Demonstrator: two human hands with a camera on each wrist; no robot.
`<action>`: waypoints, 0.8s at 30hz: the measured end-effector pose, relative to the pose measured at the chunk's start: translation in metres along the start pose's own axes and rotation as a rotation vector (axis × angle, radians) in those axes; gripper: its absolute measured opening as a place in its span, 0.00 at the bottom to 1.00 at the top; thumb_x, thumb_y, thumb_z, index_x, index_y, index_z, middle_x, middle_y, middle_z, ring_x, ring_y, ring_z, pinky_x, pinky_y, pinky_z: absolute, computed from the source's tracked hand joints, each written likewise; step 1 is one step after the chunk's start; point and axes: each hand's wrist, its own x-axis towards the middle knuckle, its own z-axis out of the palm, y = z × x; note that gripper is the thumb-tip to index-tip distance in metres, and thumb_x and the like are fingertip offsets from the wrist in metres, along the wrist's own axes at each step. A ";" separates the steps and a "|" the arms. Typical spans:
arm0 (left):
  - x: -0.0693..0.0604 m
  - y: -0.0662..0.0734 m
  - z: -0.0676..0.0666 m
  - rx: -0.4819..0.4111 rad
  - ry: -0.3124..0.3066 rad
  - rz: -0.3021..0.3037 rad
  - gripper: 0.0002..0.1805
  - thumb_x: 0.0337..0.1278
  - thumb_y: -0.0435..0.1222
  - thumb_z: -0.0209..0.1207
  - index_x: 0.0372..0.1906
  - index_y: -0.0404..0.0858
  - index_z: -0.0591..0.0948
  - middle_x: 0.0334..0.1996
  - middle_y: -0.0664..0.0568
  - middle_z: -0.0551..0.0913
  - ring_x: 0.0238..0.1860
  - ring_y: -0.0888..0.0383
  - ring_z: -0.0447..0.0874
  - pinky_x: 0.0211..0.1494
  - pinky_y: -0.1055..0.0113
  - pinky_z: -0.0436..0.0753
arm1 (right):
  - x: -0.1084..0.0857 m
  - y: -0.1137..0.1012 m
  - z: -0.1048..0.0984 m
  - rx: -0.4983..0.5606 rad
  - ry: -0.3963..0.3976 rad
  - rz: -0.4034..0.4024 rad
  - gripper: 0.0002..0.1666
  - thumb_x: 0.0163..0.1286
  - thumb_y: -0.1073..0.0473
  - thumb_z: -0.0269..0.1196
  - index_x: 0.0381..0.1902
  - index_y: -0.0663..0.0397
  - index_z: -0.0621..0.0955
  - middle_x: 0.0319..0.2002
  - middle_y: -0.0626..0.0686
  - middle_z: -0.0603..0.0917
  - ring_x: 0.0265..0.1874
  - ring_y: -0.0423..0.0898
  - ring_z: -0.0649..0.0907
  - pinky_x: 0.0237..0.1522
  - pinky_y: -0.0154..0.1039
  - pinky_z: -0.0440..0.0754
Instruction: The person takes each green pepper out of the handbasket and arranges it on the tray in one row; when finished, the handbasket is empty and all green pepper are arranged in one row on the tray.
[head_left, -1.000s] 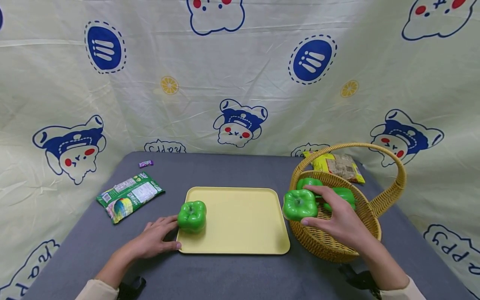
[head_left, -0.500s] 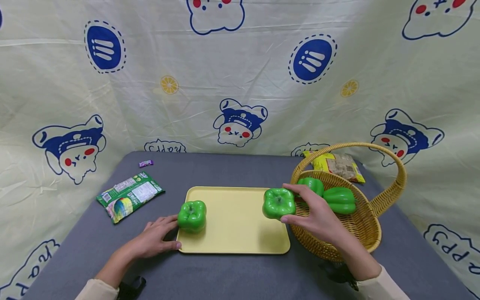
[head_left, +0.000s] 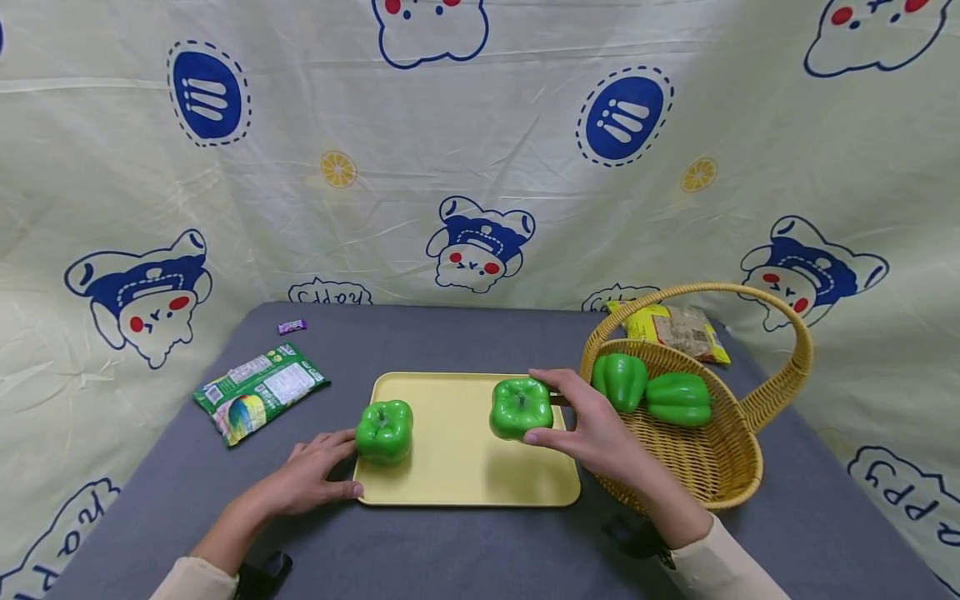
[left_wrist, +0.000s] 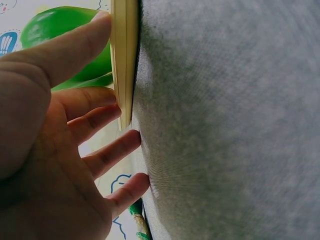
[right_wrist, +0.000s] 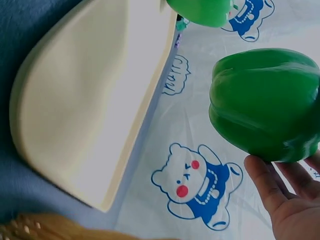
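Note:
My right hand (head_left: 588, 421) pinches a green bell pepper (head_left: 521, 408) between thumb and fingers. In the right wrist view this bell pepper (right_wrist: 265, 105) is raised off the cream tray (right_wrist: 75, 100), and in the head view it appears over the right part of the tray (head_left: 465, 492). A second green bell pepper (head_left: 384, 433) sits on the tray's left end. Beside it, my left hand (head_left: 315, 475) rests at the tray's left edge with loosely extended fingers. The left wrist view has the thumb (left_wrist: 75, 47) against the tray rim (left_wrist: 122, 65).
To the right stands a wicker basket (head_left: 720, 467) with a tall handle, holding two green bell peppers (head_left: 678, 400). A yellow bag (head_left: 667, 332) lies behind it. On the left are a green packet (head_left: 262, 390) and a small purple wrapper (head_left: 292, 327).
My right hand has carried its bell pepper leftward from over the basket to above the tray's right part. My left hand has stayed at the tray's edge.

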 end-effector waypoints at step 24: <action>0.000 0.000 0.000 -0.015 -0.016 -0.010 0.38 0.52 0.55 0.62 0.65 0.38 0.70 0.67 0.43 0.67 0.65 0.42 0.63 0.54 0.44 0.61 | 0.024 0.004 0.064 0.147 -0.062 0.061 0.42 0.51 0.48 0.72 0.63 0.54 0.71 0.53 0.53 0.78 0.49 0.48 0.81 0.51 0.46 0.79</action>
